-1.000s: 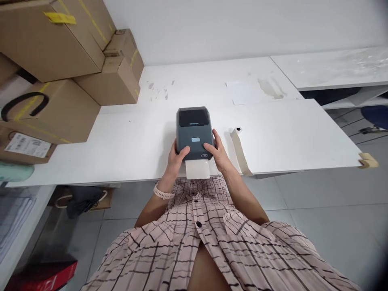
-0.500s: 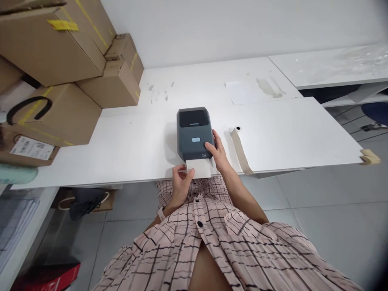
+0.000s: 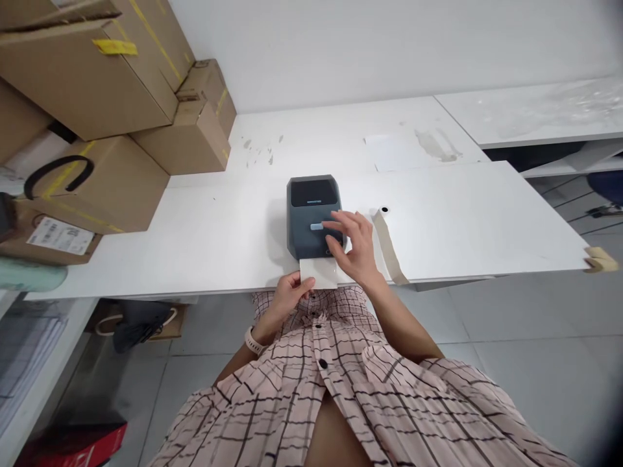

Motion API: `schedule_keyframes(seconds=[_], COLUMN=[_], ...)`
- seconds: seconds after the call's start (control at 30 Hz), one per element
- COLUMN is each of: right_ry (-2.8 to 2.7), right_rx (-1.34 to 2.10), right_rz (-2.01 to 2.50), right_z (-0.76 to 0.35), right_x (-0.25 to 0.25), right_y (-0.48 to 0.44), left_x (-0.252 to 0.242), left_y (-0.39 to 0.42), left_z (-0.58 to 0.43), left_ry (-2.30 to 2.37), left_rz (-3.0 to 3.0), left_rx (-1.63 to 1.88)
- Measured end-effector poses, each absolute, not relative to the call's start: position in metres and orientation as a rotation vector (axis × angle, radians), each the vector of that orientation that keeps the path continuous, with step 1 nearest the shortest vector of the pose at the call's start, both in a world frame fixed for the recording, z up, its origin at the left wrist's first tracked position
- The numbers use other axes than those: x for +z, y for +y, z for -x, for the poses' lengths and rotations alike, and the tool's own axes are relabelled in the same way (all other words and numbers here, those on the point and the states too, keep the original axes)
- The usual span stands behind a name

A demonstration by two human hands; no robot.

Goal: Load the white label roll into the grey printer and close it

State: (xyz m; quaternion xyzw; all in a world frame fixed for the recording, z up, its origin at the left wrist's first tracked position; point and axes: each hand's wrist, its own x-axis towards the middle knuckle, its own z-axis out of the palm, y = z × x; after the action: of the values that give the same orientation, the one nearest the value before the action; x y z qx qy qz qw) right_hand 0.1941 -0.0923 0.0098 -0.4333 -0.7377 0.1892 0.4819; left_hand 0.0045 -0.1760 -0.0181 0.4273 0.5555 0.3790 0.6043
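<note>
A dark grey label printer (image 3: 305, 233) stands near the front edge of the white table, with a black window on top and a pale blue button on its lid. A white label (image 3: 318, 274) sticks out of its front. My left hand (image 3: 288, 295) pinches the label's left edge between thumb and fingers. Over the printer's right side hovers my right hand (image 3: 354, 246), fingers apart and nothing in them; whether a fingertip touches the lid I cannot tell. Right of that hand lies a small roll (image 3: 384, 210) with a beige strip (image 3: 390, 250) unrolled toward the table edge.
Cardboard boxes (image 3: 97, 84) are stacked at the left of the table (image 3: 219, 246). A green roll (image 3: 32, 275) lies at the near left corner. A white sheet (image 3: 384, 152) lies at the back. Beige padding (image 3: 602, 259) covers the right corner.
My right hand has let go of the printer's right side and lifted over its lid, fingers spreading. My left hand stays at the label, its fingers now closer together on the edge.
</note>
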Motion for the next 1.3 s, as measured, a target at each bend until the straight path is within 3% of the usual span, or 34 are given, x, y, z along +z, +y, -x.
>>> schedule_keyframes(seconds=[0.3, 0.43, 0.63, 0.97, 1.1, 1.3], right_ry=[-2.085, -1.936, -1.431, -1.322, -1.345, -1.546], right_rx=[0.274, 0.401, 0.855, 0.956, 0.956, 0.84], right_rz=[1.129, 1.095, 1.152, 1.073, 0.986, 0.796], right_z=[-0.173, -0.18, -0.202, -0.194, -0.202, -0.198], right_x=[0.024, 0.021, -0.01, -0.027, -0.003, 0.071], right_y=[-0.096, -0.098, -0.099, -0.094, -0.085, -0.033], left_x=[-0.014, -0.006, -0.015, -0.036, -0.015, 0.032], left_y=[-0.152, -0.138, -0.132, -0.12, -0.11, -0.061], left_z=[0.013, -0.005, -0.013, -0.007, -0.004, 0.012], left_ry=[1.632, 1.479, 1.39, 1.405, 1.346, 1.241], left_rz=[-1.2, -1.255, -1.143, -1.217, -1.221, -1.404], left_rx=[1.416, 1.366, 1.358, 1.466, 1.497, 1.547])
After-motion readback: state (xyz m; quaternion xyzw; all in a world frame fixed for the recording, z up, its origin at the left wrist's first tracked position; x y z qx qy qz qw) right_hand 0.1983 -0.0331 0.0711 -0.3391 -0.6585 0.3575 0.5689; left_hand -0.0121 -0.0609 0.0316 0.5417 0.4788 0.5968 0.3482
